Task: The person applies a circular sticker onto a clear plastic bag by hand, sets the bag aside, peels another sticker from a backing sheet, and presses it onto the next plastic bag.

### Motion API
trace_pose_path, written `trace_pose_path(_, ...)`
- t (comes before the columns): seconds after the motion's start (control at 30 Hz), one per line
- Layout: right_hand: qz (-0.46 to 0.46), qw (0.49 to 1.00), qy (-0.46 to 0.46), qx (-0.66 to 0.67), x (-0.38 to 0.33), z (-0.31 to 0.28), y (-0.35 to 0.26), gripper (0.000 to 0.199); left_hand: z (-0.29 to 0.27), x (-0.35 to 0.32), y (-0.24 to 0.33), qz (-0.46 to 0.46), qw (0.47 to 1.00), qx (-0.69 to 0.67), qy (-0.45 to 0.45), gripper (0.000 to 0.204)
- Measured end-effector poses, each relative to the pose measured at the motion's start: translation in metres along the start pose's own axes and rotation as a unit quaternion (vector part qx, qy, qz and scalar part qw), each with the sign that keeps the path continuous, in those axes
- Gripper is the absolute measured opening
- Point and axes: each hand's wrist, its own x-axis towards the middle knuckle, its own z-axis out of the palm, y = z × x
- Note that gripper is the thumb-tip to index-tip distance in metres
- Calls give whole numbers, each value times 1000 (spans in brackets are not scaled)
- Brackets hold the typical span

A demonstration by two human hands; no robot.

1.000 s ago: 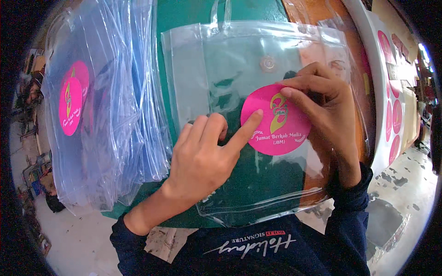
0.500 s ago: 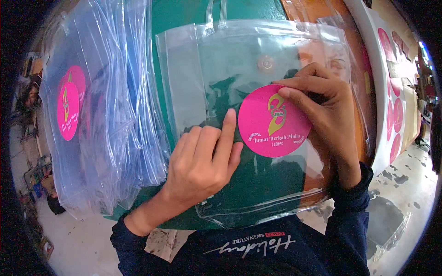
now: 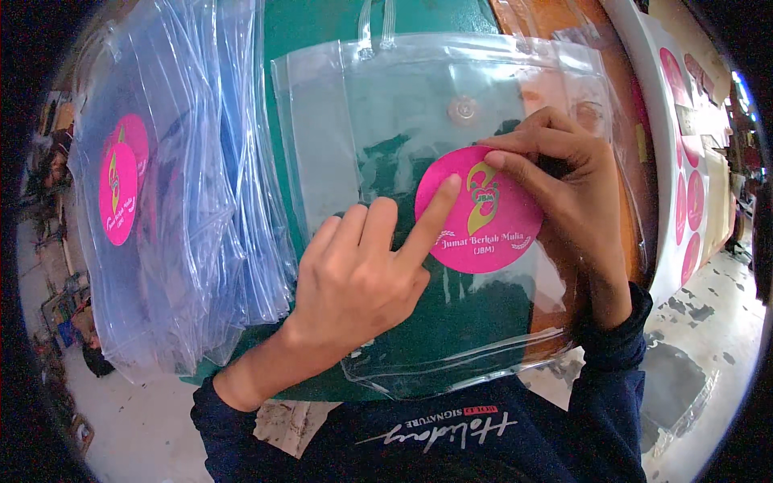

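Observation:
A round pink sticker [image 3: 475, 233] with a yellow-green emblem and white lettering is over the front of a clear plastic bag [image 3: 322, 161]. My right hand [image 3: 576, 185] pinches the sticker's upper right edge between thumb and forefinger. From the left, my left hand [image 3: 358, 270] reaches in with its index finger stretched onto the sticker's left part, its other fingers loosely bent and holding nothing. The bag lies flat in front of me, its handle at the far side and a round snap button [image 3: 463, 110] near its top. Whether the sticker is fully stuck down cannot be seen.
A thick stack of clear plastic bags [image 3: 193, 201] stands at the left, the top one bearing a pink sticker [image 3: 119, 193]. Beneath lies a green tabletop [image 3: 310, 24] with an orange-brown surface [image 3: 547, 16] to its right. White sheets of pink stickers [image 3: 694, 201] are at the far right.
My left hand has moved right, its index finger going from beside the sticker's left edge to on top of it. My right hand keeps its pinch and has hardly moved.

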Motion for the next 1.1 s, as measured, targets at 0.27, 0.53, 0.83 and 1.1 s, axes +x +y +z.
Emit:
trace_pose_path(0.27,-7,1000,3,-8,-1,0,-1,12,-1,3,3,-24,999,34,-6,74)
trace_pose_path(0.53,10,1000,4,28,-1,1,-1,12,2,-2,2,-11,999,7,37,73)
trace_pose_path(0.83,13,999,-4,34,-2,2,-2,11,3,-2,5,-21,999,14,27,69)
trace_pose_path(1.1,18,1000,13,13,-2,1,0,13,5,4,15,6,997,15,73,63)
